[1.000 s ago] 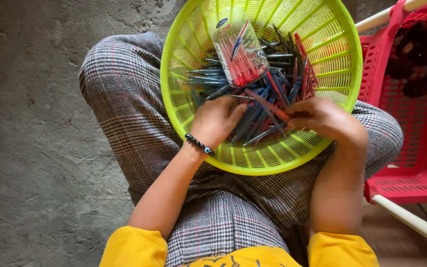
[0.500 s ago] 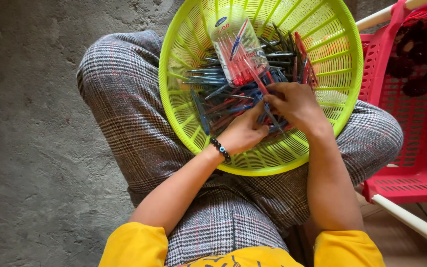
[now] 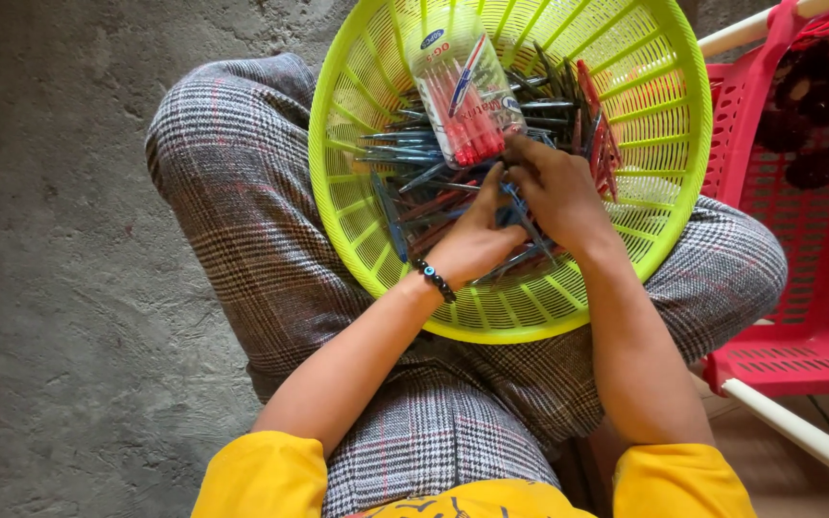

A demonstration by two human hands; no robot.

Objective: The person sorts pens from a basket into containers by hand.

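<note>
Yellow sleeves and checked trousers are nearest to me; on the lap sits a lime-green basket [image 3: 669,206] full of loose pens [image 3: 414,182]. My left hand [image 3: 477,240] and right hand [image 3: 558,192] both close on several pens in the pile. Beyond them lies a clear pen pack [image 3: 458,96] partly filled with red pens, so most pens remain unsorted.

Single head-worn camera looked steeply down, close over lap. Round lime-green slatted plastic basket [image 3: 645,163] filled upper centre; grey concrete floor [image 3: 59,288] left; red slatted plastic crate [image 3: 808,288] cropped far right.
</note>
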